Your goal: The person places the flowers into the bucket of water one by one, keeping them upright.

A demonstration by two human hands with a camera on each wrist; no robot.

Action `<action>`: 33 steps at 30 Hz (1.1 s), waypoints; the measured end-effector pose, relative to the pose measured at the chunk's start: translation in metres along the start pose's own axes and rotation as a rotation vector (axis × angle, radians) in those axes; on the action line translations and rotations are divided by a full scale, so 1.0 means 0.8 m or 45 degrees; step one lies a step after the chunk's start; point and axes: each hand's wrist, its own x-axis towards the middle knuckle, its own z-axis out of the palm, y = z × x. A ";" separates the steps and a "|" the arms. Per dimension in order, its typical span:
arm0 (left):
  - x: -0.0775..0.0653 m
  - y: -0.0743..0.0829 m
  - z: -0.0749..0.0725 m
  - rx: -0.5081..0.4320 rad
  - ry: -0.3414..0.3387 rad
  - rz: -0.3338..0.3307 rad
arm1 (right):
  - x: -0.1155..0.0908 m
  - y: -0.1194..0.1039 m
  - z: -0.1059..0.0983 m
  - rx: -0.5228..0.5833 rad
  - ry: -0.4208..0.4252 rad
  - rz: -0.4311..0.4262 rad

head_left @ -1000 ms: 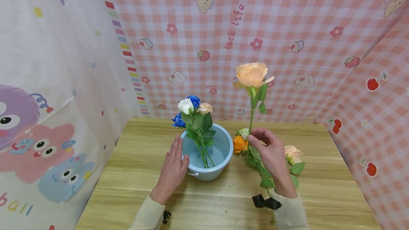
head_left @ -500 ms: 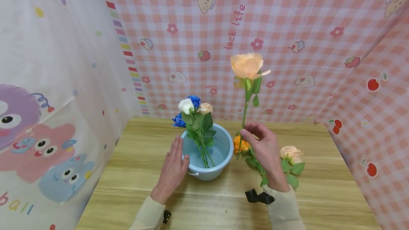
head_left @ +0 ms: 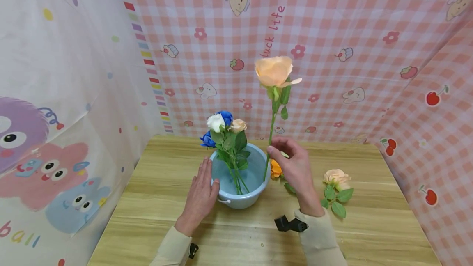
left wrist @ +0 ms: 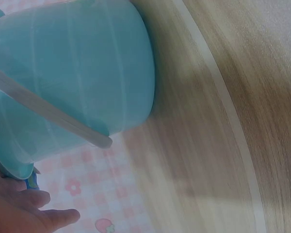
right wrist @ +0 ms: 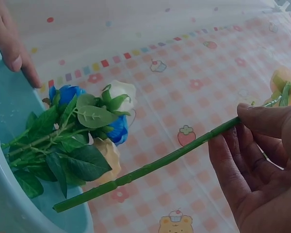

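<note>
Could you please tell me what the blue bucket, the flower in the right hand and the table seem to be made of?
Blue bucket: probably plastic, smooth and slightly glossy; its rim catches light.
Peach rose: likely artificial, with matt, fabric-like petals; the stem looks like plastic, evenly green with bumps.
Table: wood or laminate, low sheen; grain shows, but I cannot tell which.

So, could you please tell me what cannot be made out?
Head view: part of the frilly orange flower, hidden behind the right hand.
Left wrist view: inside the light blue round bucket, hidden by its wall.
Right wrist view: large peach-coloured flower, cut off by the right edge.
</note>
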 end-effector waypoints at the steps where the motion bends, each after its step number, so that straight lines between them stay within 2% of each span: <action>1: 0.000 0.000 0.000 0.001 0.000 0.001 | 0.001 0.000 0.002 0.001 -0.004 0.001; 13: -0.001 -0.001 0.002 -0.009 0.001 0.008 | 0.006 0.019 0.019 -0.066 -0.052 0.046; 20: -0.001 0.000 0.000 -0.013 -0.008 0.003 | 0.004 0.045 0.024 -0.135 -0.077 0.153; 33: -0.001 0.001 -0.001 -0.028 -0.006 -0.001 | -0.001 0.076 0.037 -0.191 -0.124 0.179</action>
